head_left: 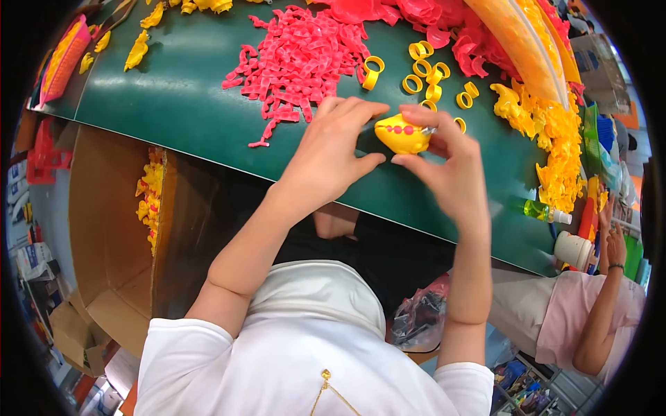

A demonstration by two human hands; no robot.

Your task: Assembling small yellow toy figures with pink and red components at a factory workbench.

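Note:
Over the green table [187,125], my right hand [451,152] grips a small yellow plastic toy piece [404,139] between thumb and fingers. The piece is rounded, with a row of red dots along its side and a bit of metal at its right end. My left hand [333,142] is just left of it, thumb and fingers apart with a gap to the piece, holding nothing. Beyond my hands lie a heap of small pink plastic parts [305,59] and several yellow rings [423,68].
Yellow parts [558,159] pile up on the right, near a green bottle [544,211] and a white tub [573,249]. Larger pink pieces [479,41] sit at the back. A cardboard box [104,208] stands below left. Another person [590,305] is at the right.

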